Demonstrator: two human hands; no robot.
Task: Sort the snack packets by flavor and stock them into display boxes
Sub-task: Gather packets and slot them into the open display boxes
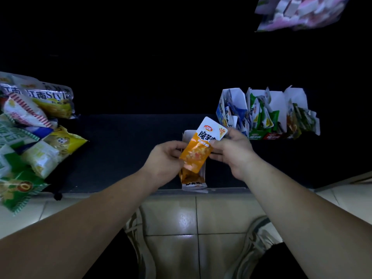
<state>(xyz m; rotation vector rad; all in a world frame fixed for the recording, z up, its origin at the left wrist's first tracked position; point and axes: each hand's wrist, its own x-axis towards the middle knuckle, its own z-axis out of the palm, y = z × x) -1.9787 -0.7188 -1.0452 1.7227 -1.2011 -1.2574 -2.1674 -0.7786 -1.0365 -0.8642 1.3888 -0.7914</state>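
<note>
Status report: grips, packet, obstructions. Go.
Left grip and right grip both pinching orange packet. Packet tilted over orange-stocked display box. Nothing seen blocking it.

Small shop, I judge: my dark desk (120, 150) carries stocked display boxes (261, 111), a heap of bagged snacks (34, 125) at left; tiled floor (177, 218) below.
</note>
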